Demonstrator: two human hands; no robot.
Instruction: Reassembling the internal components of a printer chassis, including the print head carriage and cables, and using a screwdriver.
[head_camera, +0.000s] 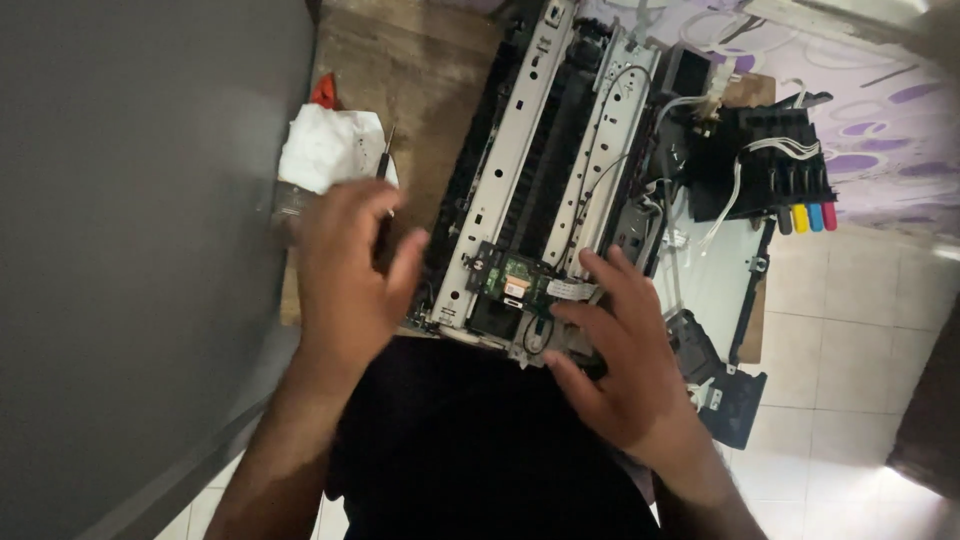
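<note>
Printer chassis (540, 190) under right hand (615, 350)

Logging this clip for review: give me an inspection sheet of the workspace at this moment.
Surface: wooden table, worn.
Job's things: opened printer chassis; green circuit board at its near end; black ink tank unit with coloured caps.
Clutter: white cloth; red item behind it; black plastic parts.
Grips: left hand holds a screwdriver; right hand spread open on the chassis edge.
Cables: white tubes and thin black wires across the frame.
Surroundings: grey wall, tiled floor, purple patterned cloth.
</note>
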